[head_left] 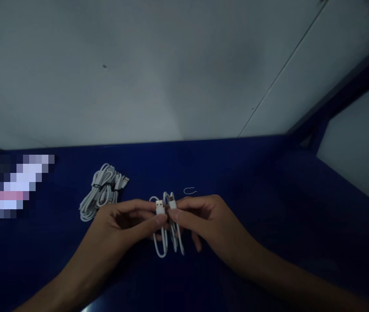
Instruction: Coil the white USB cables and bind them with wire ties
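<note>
A white USB cable (pixel 162 251), looped into a coil, is held between my two hands above the blue table. My left hand (pixel 128 223) pinches it just below a USB-A plug, thumb on the near side. My right hand (pixel 204 216) grips the other end near a smaller plug, with its thumb on top and one lower finger hanging free. Both plugs point away from me, side by side. Just beyond my right hand lies a short, bent white tie (pixel 190 190) in a U shape.
A pile of white cables (pixel 98 190), bundled with black ties, lies left of my hands. Farther left is a pixelated object (pixel 24 186). The blue table (pixel 236 173) meets a pale wall panel (pixel 138 86) at the back. A blue frame post (pixel 343 91) rises at the right.
</note>
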`<state>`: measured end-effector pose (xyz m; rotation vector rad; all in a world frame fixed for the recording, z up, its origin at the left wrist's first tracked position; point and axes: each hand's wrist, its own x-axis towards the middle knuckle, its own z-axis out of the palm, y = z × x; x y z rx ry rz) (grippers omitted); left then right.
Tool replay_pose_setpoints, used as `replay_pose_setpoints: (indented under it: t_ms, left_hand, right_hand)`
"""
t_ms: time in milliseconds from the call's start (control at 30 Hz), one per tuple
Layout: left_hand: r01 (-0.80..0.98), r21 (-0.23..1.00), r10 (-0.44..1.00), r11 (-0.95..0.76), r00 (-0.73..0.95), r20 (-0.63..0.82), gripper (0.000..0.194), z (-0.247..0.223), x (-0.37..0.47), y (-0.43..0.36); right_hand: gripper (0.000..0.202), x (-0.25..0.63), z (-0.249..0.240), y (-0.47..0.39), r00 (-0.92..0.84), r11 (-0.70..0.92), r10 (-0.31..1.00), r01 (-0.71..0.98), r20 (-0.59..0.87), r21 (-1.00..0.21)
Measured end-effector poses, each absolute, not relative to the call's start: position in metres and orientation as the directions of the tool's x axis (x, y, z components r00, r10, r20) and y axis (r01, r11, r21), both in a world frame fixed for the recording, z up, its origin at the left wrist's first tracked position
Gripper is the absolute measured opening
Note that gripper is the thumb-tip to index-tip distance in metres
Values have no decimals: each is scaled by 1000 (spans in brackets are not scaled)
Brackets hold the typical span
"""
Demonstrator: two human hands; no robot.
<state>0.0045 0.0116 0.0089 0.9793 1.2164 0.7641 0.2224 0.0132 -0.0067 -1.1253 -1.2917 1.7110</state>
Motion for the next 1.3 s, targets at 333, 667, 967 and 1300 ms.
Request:
replay_pose_setpoints:
  t_ms: [333,667,967,1300]
  left_hand:
    - [9,910,891,413,202,-407,25,7,-1,9]
    - [-23,914,868,405,324,-376,31,9,-1,7]
    - [-52,905,869,422,306,-388,31,12,1,9]
    - [-203,860,867,468,294,-403,27,5,2,11]
  right_hand:
    - [28,222,-2,7,-317,-180,933,9,-173,-984]
    - [38,221,2,4,-297,-125,945,69,-140,-990]
    - [42,224,0,4,-268,-127,952,106,-151,-986]
    - [45,224,-2,10,-368,-149,919,12,-142,-989]
